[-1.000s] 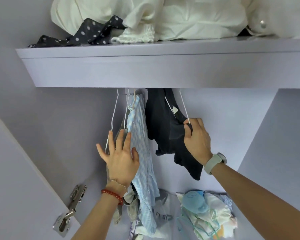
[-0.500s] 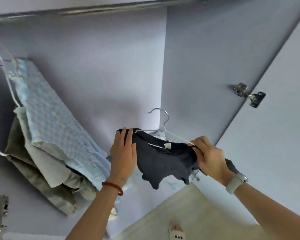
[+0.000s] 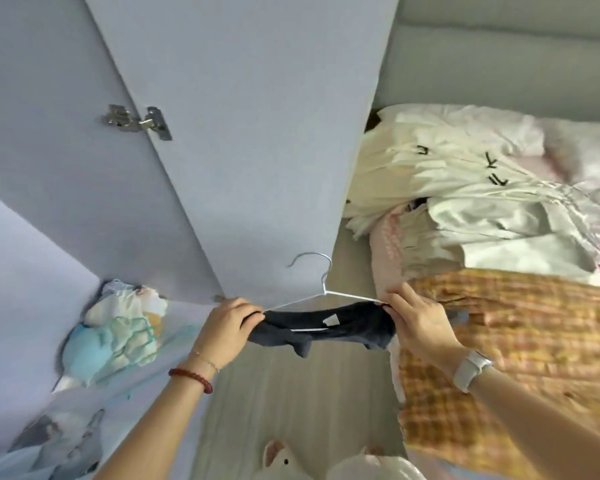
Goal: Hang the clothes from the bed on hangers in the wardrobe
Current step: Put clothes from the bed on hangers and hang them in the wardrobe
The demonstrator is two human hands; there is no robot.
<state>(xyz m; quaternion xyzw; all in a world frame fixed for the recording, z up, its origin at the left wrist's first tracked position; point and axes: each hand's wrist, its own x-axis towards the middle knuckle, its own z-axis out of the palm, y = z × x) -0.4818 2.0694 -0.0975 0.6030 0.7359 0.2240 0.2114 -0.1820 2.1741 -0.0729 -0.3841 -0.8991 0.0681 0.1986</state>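
lilac wardrobe door [image 3: 257, 133] (hinged) | pale wood floor [image 3: 291, 410] | soft daylight

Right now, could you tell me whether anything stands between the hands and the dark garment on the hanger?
Nothing does: the left hand and right hand already grip the ends of the dark garment on the wire hanger.

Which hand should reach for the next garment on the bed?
Right hand, probably: it grips the dark garment on the hanger right beside the plaid shirt; left hand is by the wardrobe door.
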